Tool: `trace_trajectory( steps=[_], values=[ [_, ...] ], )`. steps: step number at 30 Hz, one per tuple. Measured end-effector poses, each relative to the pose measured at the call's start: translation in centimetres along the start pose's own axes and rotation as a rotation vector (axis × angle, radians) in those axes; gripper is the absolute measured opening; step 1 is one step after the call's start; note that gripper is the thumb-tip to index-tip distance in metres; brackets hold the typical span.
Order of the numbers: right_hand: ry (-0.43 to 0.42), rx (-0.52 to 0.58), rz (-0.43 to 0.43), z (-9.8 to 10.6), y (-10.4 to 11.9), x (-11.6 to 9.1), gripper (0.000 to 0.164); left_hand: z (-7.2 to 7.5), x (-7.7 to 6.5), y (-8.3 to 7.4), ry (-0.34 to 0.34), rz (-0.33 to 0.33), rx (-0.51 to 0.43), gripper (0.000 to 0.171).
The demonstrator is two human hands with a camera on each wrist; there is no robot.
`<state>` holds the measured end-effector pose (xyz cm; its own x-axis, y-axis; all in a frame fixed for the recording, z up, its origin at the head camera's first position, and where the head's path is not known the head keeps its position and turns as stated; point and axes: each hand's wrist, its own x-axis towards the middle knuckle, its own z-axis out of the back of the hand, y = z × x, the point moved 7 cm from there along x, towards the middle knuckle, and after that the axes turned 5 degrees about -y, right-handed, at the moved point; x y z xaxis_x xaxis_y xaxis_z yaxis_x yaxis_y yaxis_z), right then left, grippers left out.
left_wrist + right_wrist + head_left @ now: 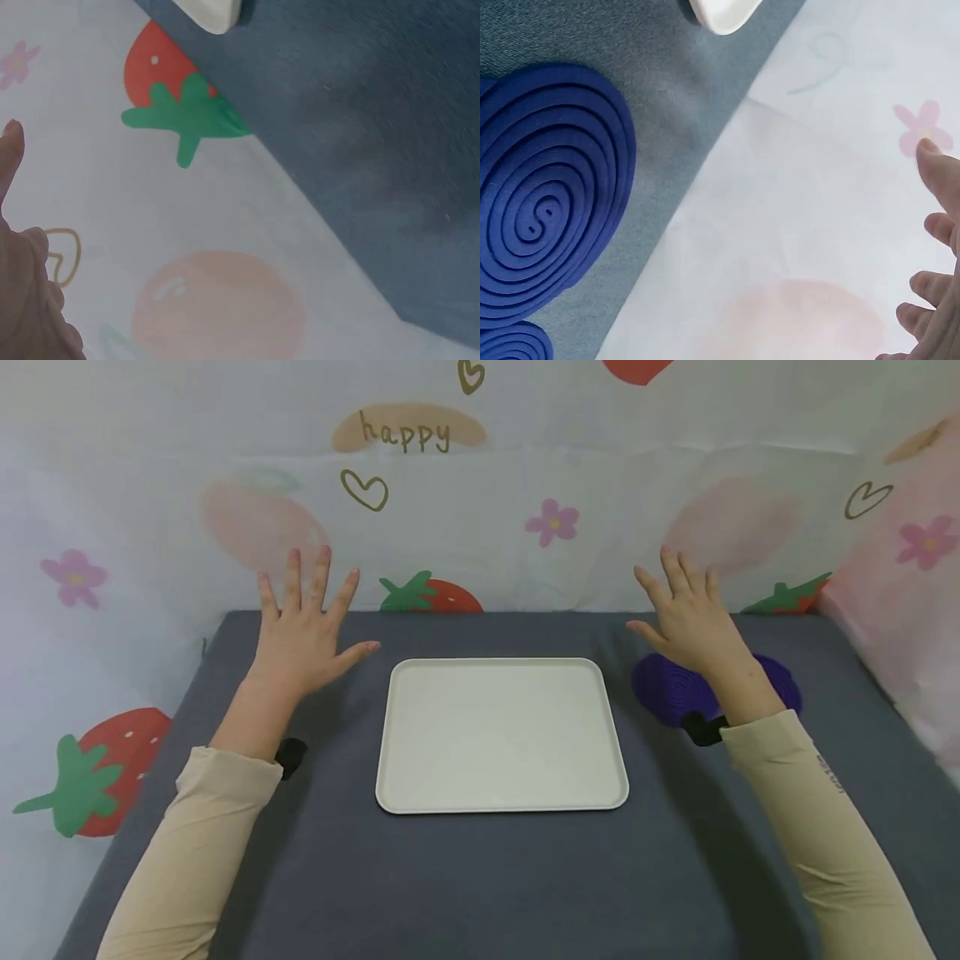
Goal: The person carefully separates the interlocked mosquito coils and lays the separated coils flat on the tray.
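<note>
My left hand (298, 635) is held up over the far left of the table, fingers spread and straight, with nothing in it. On the other side my right hand (693, 622) is raised too, its fingers extended and holding nothing. Between the two hands lies a white rectangular tray (502, 735) with rounded corners and a bare surface. Below the right hand and wrist is a blue-purple mat-like piece (667, 689), partly hidden by the forearm. The right wrist view shows its coiled spiral ridges (547, 202) and a smaller rounded part beside them.
A dark grey cloth covers the table (480, 885). Behind it and to the sides hangs a pale sheet (480, 527) printed with strawberries, flowers, hearts and the word "happy". Black straps (291, 757) show at both wrists, by the beige sleeves (217, 827).
</note>
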<state>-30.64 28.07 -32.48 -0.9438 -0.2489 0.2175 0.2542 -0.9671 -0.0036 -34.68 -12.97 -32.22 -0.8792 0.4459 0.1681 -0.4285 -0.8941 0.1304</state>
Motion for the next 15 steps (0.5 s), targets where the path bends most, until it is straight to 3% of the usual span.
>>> trace_trajectory(
  steps=[3, 7, 10, 15],
  values=[
    [-0.020, 0.042, -0.024, 0.0, -0.4, -0.4, 0.070, 0.0, -0.2, -0.4, -0.014, 0.037, -0.059, 0.088],
    [-0.044, 0.201, -0.108, -0.1, -1.5, -1.7, 0.068, -0.6, -0.9, -2.1, -0.069, 0.081, -0.273, 0.088],
    [-0.054, 0.349, -0.197, -0.5, -2.5, -3.3, 0.066, -1.5, -1.8, -4.2, -0.097, 0.092, -0.468, 0.084],
    [-0.110, 0.498, -0.302, -1.3, -3.8, -6.5, 0.057, -3.4, -3.5, -8.6, -0.041, 0.123, -0.726, 0.072]
  ],
)
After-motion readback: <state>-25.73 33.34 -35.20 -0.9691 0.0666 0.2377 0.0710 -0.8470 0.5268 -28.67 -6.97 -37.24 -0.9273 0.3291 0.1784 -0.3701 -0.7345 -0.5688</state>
